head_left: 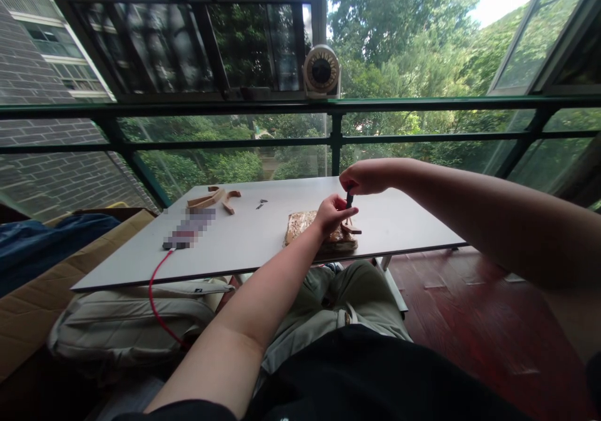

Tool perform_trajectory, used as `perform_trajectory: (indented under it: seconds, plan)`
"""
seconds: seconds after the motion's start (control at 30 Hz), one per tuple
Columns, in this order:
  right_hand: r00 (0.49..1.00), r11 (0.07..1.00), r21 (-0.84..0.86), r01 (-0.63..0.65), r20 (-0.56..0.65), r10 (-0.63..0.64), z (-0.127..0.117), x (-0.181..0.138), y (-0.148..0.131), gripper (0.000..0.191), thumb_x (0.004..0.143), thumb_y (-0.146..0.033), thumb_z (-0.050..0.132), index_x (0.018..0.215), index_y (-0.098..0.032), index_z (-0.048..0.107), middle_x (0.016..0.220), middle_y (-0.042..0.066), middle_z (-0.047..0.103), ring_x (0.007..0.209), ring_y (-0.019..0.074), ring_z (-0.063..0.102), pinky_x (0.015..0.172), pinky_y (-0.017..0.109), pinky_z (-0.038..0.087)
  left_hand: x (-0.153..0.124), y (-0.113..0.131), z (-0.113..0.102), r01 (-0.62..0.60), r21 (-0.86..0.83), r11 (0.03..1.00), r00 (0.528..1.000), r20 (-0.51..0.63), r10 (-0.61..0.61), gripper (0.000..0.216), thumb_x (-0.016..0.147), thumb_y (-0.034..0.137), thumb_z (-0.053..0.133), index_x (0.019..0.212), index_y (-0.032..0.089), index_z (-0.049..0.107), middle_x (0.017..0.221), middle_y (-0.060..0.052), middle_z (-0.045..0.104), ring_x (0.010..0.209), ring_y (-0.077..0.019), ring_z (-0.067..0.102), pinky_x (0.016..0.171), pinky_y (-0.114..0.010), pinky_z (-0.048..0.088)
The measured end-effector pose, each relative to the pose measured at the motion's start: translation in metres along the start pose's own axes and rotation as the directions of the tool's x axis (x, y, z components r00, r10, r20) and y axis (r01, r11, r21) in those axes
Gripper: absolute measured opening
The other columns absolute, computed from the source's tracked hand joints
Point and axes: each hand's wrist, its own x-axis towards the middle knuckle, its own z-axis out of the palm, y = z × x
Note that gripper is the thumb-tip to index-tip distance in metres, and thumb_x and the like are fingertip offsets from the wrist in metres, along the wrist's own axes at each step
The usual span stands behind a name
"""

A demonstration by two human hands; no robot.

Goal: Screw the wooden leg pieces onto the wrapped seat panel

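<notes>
Dark tool near-vertical, just right of frame center, above small wooden piece.
Right hand wrapped around its top; left hand pinches it lower, nearer the wood.

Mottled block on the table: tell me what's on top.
Over the block, at its right end, a small wooden piece shows below a dark tool; the left hand hides part of the top.

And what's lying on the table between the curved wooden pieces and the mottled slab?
In the head view, a few small dark pieces lie on the white tabletop between the wooden pieces and the slab.
</notes>
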Motion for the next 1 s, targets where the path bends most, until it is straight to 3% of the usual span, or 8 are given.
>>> perform_trajectory:
  seconds: [0.2, 0.33, 0.5, 0.63, 0.73, 1.0]
  plan:
    - [0.999, 0.998, -0.044, 0.035, 0.016, -0.034, -0.001, 0.000, -0.007, 0.023, 0.075, -0.004, 0.055, 0.091, -0.016, 0.065, 0.083, 0.004, 0.065, 0.065, 0.0123, 0.047, 0.059, 0.026, 0.032, 0.000, 0.000, 0.001, -0.006, -0.046, 0.999, 0.996, 0.084, 0.010, 0.039, 0.067, 0.038, 0.081, 0.091, 0.014, 0.063, 0.085, -0.004, 0.066, 0.074, -0.0128, 0.057, 0.069, -0.028, 0.047]
    - [1.000, 0.997, -0.077, 0.018, 0.011, -0.018, 0.007, 0.004, 0.001, 0.028, 0.072, 0.000, 0.055, 0.092, -0.016, 0.064, 0.081, 0.004, 0.063, 0.063, 0.0129, 0.046, 0.057, 0.026, 0.031, -0.001, 0.003, 0.002, 0.026, -0.071, 0.997, 0.991, 0.130, -0.017, 0.034, 0.069, 0.036, 0.077, 0.091, 0.011, 0.067, 0.088, -0.008, 0.069, 0.072, -0.0141, 0.057, 0.066, -0.028, 0.046]
    - [0.999, 0.997, -0.075, 0.025, -0.045, -0.028, 0.017, 0.007, 0.008, 0.029, 0.072, -0.002, 0.056, 0.096, -0.016, 0.062, 0.091, 0.005, 0.064, 0.069, 0.0137, 0.048, 0.058, 0.026, 0.031, 0.001, 0.002, 0.001, 0.037, -0.082, 0.996, 0.996, 0.085, -0.030, 0.033, 0.067, 0.033, 0.080, 0.086, 0.013, 0.062, 0.077, -0.001, 0.062, 0.066, -0.0109, 0.053, 0.063, -0.027, 0.043]
    - [0.996, 0.999, -0.050, 0.013, -0.086, -0.017, 0.014, 0.005, 0.008, 0.031, 0.079, -0.015, 0.058, 0.109, -0.017, 0.059, 0.095, 0.007, 0.066, 0.070, 0.0141, 0.050, 0.058, 0.026, 0.031, 0.001, 0.002, 0.000, 0.032, -0.075, 0.997, 0.999, 0.022, -0.030, 0.037, 0.064, 0.032, 0.084, 0.080, 0.015, 0.055, 0.073, 0.003, 0.056, 0.063, -0.0089, 0.050, 0.063, -0.026, 0.041]
    - [0.996, 0.999, -0.038, 0.012, -0.089, -0.015, 0.009, 0.003, 0.008, 0.026, 0.083, -0.022, 0.057, 0.108, -0.017, 0.062, 0.096, 0.007, 0.067, 0.070, 0.0142, 0.051, 0.060, 0.026, 0.032, 0.000, 0.003, 0.001, 0.039, -0.068, 0.997, 0.999, 0.008, -0.038, 0.042, 0.062, 0.034, 0.086, 0.078, 0.016, 0.052, 0.072, 0.003, 0.055, 0.062, -0.0090, 0.049, 0.062, -0.027, 0.041]
    - [0.997, 0.998, -0.054, -0.011, -0.071, 0.007, 0.009, 0.004, 0.006, 0.025, 0.082, -0.019, 0.055, 0.105, -0.019, 0.065, 0.094, 0.006, 0.068, 0.068, 0.0147, 0.051, 0.060, 0.027, 0.033, 0.000, 0.004, 0.002, 0.040, -0.053, 0.998, 0.999, 0.003, -0.040, 0.046, 0.059, 0.037, 0.089, 0.078, 0.016, 0.053, 0.071, 0.003, 0.056, 0.061, -0.0093, 0.050, 0.061, -0.027, 0.041]
